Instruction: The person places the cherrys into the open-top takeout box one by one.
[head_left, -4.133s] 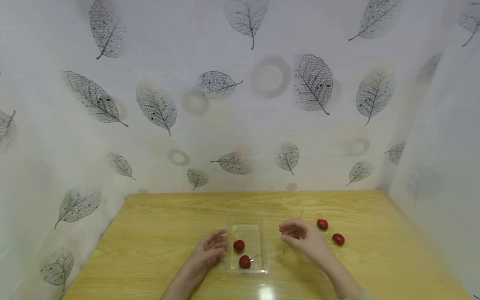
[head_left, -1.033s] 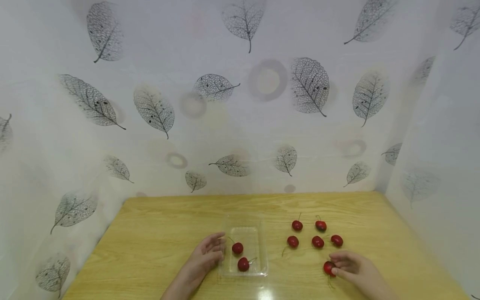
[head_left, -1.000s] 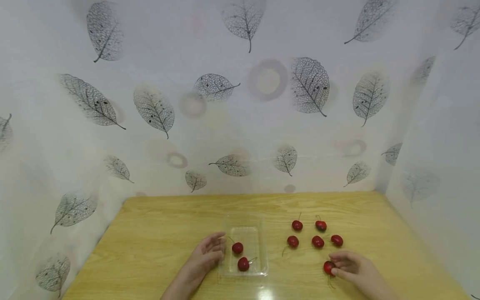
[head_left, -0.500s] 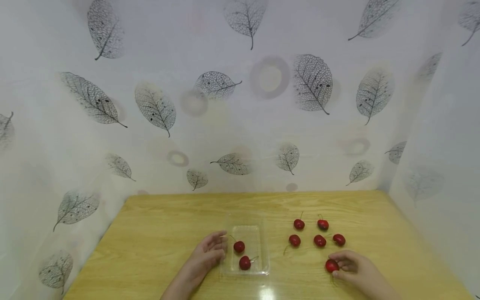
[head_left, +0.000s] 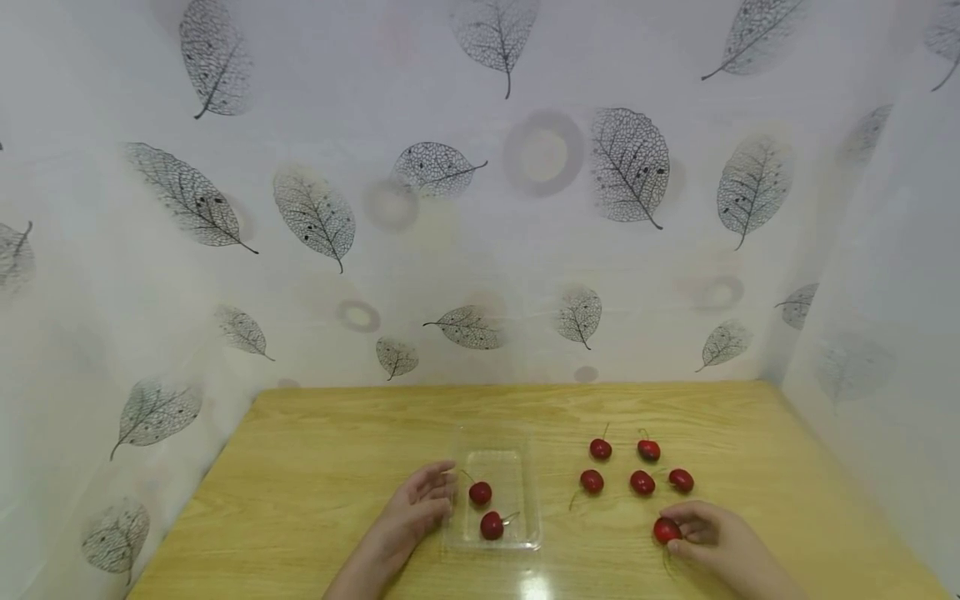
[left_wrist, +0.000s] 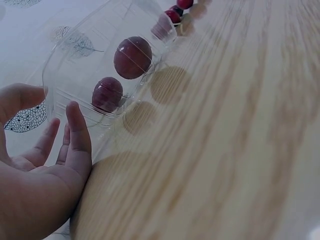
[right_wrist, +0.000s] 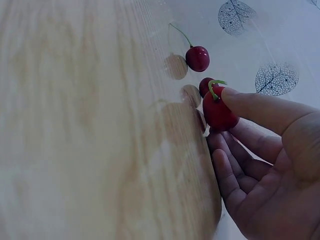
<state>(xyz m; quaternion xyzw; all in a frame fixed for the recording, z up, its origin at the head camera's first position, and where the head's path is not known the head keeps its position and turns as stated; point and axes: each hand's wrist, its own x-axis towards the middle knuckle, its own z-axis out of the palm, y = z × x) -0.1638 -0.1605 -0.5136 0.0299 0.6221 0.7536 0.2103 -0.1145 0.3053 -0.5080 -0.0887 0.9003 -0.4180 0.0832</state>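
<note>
In the head view my right hand (head_left: 711,538) holds a red cherry (head_left: 667,531) low over the right side of the wooden table. The right wrist view shows the thumb on this cherry (right_wrist: 220,112) beside its green stem, with the other fingers behind and below it. My left hand (head_left: 411,512) rests at the left wall of a clear plastic box (head_left: 512,475), its fingers loosely bent. In the left wrist view its thumb and fingertips (left_wrist: 75,112) are at the box edge. One cherry (head_left: 480,493) and another cherry (head_left: 492,525) lie inside the box.
Several stemmed cherries (head_left: 642,482) lie spread in two loose rows right of the box, beyond my right hand. The wooden table (head_left: 322,433) is bounded by a leaf-printed backdrop (head_left: 480,250) behind and at both sides.
Since the oldest frame, my right hand has moved right and nearer me, uncovering cherries it hid, and now holds the nearest one. Over the last second the hands barely move; the view shifts slightly.
</note>
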